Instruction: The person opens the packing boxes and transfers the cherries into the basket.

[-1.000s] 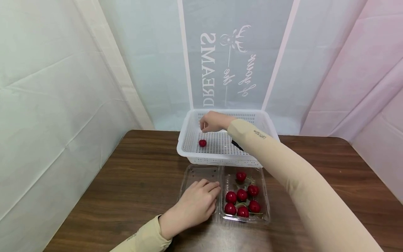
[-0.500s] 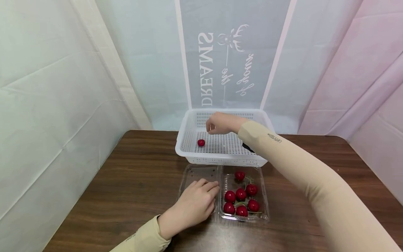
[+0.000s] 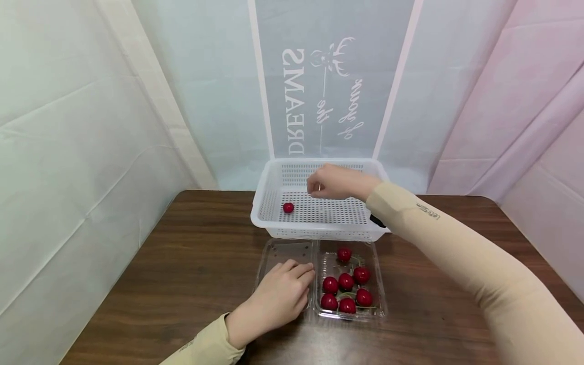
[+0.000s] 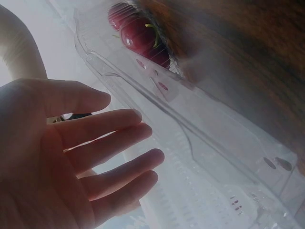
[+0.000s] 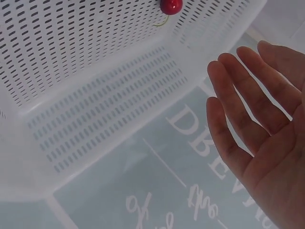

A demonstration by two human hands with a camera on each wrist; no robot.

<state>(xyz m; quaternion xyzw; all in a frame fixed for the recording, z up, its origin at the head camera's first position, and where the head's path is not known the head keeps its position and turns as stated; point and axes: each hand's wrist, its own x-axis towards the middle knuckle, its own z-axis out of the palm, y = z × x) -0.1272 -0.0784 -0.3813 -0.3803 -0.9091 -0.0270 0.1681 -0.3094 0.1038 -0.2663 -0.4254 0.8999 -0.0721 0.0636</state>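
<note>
My right hand (image 3: 335,181) hovers over the white plastic basket (image 3: 260,223), fingers loosely bent and holding nothing. In the right wrist view its spread fingers (image 5: 252,105) show bare. One red cherry (image 3: 288,208) lies in the left part of the basket; a green stem trails from this cherry (image 5: 171,5) in the right wrist view. My left hand (image 3: 280,294) lies over the lid half of a clear clamshell box (image 3: 289,247), its relaxed fingers reaching toward the hinge. Several cherries (image 3: 345,281) with stems sit in the box's right half.
The basket stands at the back of the dark wooden table (image 3: 182,284), directly behind the clamshell box. A pale curtain (image 3: 328,101) with mirrored lettering hangs behind it, and white cloth (image 3: 91,152) encloses the left side.
My right hand has drawn to the right above the basket, away from the cherry there. The left hand stays on the lid half. The head view has shifted slightly.
</note>
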